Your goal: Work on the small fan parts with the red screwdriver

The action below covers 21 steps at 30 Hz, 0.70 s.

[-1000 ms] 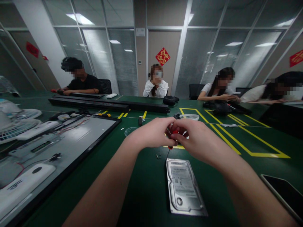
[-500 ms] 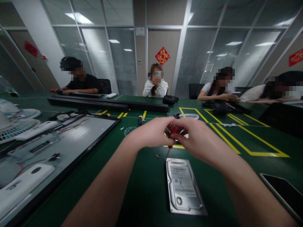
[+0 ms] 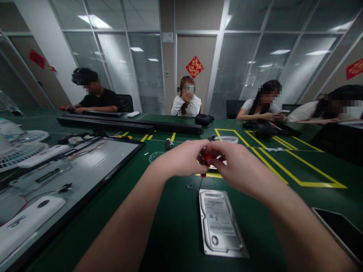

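Observation:
A silver hard drive (image 3: 219, 223) lies label side up on the green table in front of me. Both my hands meet above its far end around a screwdriver (image 3: 208, 158) with a red and black handle. The thin shaft points down, its tip at the drive's far left corner. My left hand (image 3: 188, 158) is closed on the handle from the left. From the right, my right hand (image 3: 231, 156) pinches the handle's upper part between its fingers. Several small screws (image 3: 189, 186) lie on the table left of the shaft.
At left lies a large flat panel (image 3: 113, 158) with white devices on it, near white fans (image 3: 19, 151). A phone (image 3: 338, 234) rests at right. Long black bars (image 3: 130, 124) and a clear round dish (image 3: 155, 156) lie farther back. Several people sit across the table.
The fingers of my right hand have shifted slightly on the red handle, showing more of it. The hard drive and the screwdriver tip stay in place.

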Each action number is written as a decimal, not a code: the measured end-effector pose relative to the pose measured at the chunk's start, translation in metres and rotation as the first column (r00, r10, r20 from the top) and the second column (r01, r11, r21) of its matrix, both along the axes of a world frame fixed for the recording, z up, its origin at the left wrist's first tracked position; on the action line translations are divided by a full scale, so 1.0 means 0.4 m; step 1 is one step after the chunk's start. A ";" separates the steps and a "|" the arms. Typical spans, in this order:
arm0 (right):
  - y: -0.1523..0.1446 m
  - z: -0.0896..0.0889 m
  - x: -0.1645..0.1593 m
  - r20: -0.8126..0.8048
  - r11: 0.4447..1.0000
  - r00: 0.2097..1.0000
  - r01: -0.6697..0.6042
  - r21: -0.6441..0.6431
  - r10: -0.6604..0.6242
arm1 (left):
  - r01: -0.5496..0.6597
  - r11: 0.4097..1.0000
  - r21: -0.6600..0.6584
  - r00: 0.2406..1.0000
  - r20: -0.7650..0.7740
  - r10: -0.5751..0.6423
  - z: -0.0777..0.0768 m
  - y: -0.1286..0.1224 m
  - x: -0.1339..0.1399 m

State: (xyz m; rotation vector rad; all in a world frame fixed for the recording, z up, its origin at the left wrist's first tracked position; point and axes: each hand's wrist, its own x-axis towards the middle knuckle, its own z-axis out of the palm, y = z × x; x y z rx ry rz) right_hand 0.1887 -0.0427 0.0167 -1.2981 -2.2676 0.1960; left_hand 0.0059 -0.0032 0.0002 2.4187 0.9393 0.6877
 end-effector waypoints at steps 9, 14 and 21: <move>-0.005 0.004 -0.009 0.047 0.998 0.998 0.045 0.039 -0.047 | -0.018 1.000 0.017 1.000 -0.006 0.018 -0.003 0.004 0.004; -0.001 0.002 -0.005 0.034 1.000 0.999 0.029 -0.005 -0.029 | -0.013 1.000 0.012 0.999 -0.031 0.013 0.003 -0.002 0.003; -0.002 0.002 -0.002 0.018 0.999 0.999 0.030 0.012 -0.031 | -0.017 0.999 -0.047 1.000 -0.010 0.017 0.002 -0.001 0.004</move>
